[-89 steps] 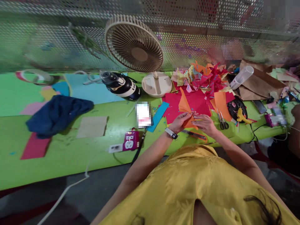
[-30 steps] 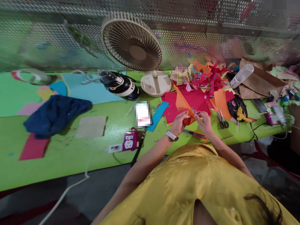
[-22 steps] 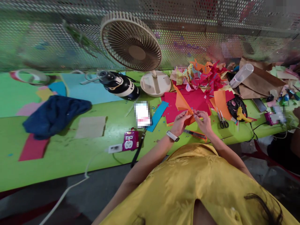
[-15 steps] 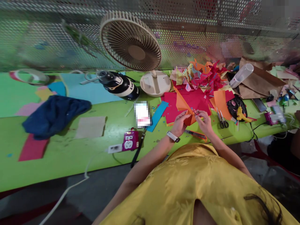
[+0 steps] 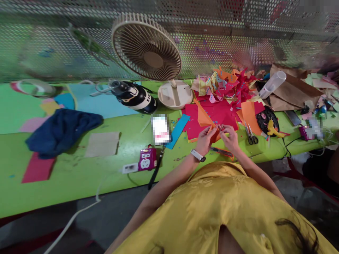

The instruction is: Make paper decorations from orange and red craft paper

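Note:
A folded piece of orange paper (image 5: pixel 203 115) is held up between my two hands over the red paper sheets (image 5: pixel 192 129). My left hand (image 5: pixel 205 140) pinches its lower left part, thumb on top. The fingers of my right hand (image 5: pixel 230 138) are closed on its right edge; what the fingertips cover is hidden. Just below the hands lies an orange and black utility knife (image 5: pixel 222 152). Scissors (image 5: pixel 251 135) with black handles rest to the right, beside flat orange paper (image 5: pixel 249 114). Behind the hands is a heap of folded red, orange and yellow paper pieces (image 5: pixel 227 84).
A beige fan (image 5: pixel 173 95) and a black bottle (image 5: pixel 135 97) stand at the back. Left of my hands are a blue paper strip (image 5: pixel 178 131), a purple power socket (image 5: pixel 147 158) and a dark blue cloth (image 5: pixel 62 128). Brown paper bags (image 5: pixel 296 88) lie at right.
My left hand has shifted slightly and turned at the wrist, and the orange paper's upper tip has moved a little left. Both hands keep their grip on it.

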Available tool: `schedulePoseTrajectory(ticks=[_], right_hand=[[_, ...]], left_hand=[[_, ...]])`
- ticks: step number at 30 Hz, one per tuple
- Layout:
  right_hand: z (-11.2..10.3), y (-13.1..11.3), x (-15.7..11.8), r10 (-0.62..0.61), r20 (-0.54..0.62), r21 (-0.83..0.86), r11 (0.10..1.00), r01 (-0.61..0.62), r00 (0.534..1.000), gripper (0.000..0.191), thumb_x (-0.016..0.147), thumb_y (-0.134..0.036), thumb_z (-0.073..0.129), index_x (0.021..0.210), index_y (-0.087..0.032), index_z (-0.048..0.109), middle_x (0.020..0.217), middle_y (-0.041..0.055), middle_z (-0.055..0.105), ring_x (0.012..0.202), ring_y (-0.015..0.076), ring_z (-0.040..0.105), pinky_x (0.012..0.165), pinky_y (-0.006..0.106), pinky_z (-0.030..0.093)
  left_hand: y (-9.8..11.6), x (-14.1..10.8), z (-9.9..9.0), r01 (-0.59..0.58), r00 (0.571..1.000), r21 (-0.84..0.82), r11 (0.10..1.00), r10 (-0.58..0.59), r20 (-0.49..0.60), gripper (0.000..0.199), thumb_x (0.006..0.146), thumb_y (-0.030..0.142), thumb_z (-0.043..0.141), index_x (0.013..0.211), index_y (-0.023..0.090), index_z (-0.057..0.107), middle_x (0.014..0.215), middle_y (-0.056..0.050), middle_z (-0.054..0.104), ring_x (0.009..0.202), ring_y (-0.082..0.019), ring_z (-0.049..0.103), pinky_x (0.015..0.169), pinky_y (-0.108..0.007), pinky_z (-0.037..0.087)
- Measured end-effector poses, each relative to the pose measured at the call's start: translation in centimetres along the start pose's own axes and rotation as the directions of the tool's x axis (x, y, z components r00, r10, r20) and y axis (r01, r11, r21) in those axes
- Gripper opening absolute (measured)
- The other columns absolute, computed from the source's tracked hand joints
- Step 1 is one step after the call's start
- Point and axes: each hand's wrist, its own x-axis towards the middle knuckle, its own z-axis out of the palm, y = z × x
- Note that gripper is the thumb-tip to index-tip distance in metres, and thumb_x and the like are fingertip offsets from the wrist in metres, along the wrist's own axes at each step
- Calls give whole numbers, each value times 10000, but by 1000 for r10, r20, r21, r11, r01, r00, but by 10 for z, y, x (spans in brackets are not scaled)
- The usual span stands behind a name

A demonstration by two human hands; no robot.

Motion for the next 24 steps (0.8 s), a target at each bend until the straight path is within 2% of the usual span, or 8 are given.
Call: schedulePoseTrajectory(ticks=[9, 17, 24], right_hand=[[-1, 2, -2, 3, 43, -1, 1000, -3, 999, 195, 844, -319, 603, 667, -239, 592, 980, 86, 703, 981, 233, 648, 911, 395, 505], [0, 1, -1, 11, 48, 66, 998, -15, 999, 181, 817, -302, 616, 651, -233, 597, 958, 84, 709, 965, 231, 645, 915, 394, 493], [-1, 1, -1, 21, 53, 85, 996, -25, 998, 188, 816, -330, 626, 660, -226, 616, 938, 83, 702, 948, 235, 639, 902, 397, 479]], left_hand=[[-4, 1, -3, -20, 999, 25, 999, 21, -44, 362, 585, 344, 887, 880, 185, 751, 915, -49, 767, 1009, -222, 692, 977, -359, 473], [-4, 1, -5, -32, 999, 24, 999, 33, -32, 357, 596, 332, 888, 896, 186, 760, 925, -46, 771, 999, -221, 699, 976, -358, 477], [-5, 2, -6, -59, 998, 45, 997, 60, -10, 337, 612, 356, 881, 886, 192, 772, 892, -43, 775, 913, -208, 717, 952, -363, 495]])
